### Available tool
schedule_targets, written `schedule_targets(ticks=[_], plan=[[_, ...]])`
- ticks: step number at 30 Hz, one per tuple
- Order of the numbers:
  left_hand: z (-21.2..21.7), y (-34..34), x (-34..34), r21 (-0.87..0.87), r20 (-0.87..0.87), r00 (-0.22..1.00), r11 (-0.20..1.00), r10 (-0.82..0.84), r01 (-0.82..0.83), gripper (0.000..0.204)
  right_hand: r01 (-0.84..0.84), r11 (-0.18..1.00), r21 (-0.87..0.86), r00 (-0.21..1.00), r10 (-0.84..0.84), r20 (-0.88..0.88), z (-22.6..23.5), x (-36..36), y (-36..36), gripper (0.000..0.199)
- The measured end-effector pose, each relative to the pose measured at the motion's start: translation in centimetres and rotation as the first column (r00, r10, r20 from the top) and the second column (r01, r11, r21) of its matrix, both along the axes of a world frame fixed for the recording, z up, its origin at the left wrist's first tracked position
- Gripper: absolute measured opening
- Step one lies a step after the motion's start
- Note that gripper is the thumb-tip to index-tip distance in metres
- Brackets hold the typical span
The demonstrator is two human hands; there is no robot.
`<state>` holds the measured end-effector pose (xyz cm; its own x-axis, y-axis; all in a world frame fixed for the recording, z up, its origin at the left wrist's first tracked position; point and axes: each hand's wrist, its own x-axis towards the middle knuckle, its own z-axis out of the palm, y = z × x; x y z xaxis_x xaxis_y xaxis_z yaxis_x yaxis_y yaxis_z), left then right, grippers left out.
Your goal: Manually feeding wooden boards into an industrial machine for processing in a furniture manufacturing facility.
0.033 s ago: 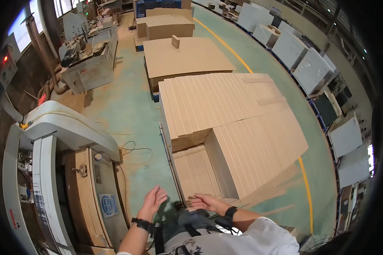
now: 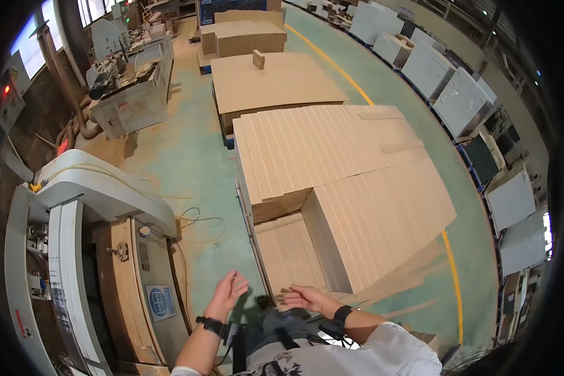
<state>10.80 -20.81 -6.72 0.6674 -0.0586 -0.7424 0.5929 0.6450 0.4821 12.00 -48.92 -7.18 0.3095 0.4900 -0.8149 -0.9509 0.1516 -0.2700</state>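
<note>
My left hand (image 2: pixel 232 287) is held in the air above the floor, fingers stretched and apart, with nothing in it. My right hand (image 2: pixel 301 297) is also open and bare, its fingers pointing left, over the near edge of a lower brown board surface (image 2: pixel 288 250). That surface lies in a recess at the near left corner of a large stack of light brown boards (image 2: pixel 332 150). Grooves or staggered edges line the top of the stack. Each wrist wears a dark strap.
A grey-white machine (image 2: pixel 106 182) with a wooden front panel stands at the left. Yellow cord (image 2: pixel 197 219) lies on the green floor beside it. More board stacks (image 2: pixel 272 81) stand ahead. Along the right, past a yellow floor line (image 2: pixel 451 276), are wrapped pale stacks (image 2: pixel 460 103).
</note>
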Motion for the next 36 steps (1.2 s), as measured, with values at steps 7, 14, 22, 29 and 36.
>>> schedule_targets(ticks=[7,14,22,29,36], plan=[[-5.6,-0.1,13.6,0.238,0.048,0.998,0.971,-0.041,0.029,0.069,0.172,0.985,0.029,0.971,-0.174,0.161,-3.4,3.8,3.5,0.026],[-14.8,0.3,21.5,0.35,-0.005,0.996,0.933,-0.093,0.089,0.07,0.295,0.954,0.06,0.914,-0.3,0.273,-11.9,12.1,9.3,0.02],[-21.6,-1.5,26.8,0.271,0.033,0.997,0.96,-0.076,0.065,0.049,0.712,0.679,0.18,0.656,-0.734,0.174,-19.5,22.0,15.6,0.007],[-20.3,-3.0,27.9,0.277,-0.007,0.983,0.944,-0.183,0.177,0.04,0.744,0.558,0.368,0.533,-0.827,0.179,-22.9,21.8,16.5,0.011],[-21.5,-2.7,26.9,0.268,0.033,0.994,0.959,-0.102,0.089,0.046,0.723,0.634,0.276,0.626,-0.769,0.128,-21.0,21.6,17.0,0.018]])
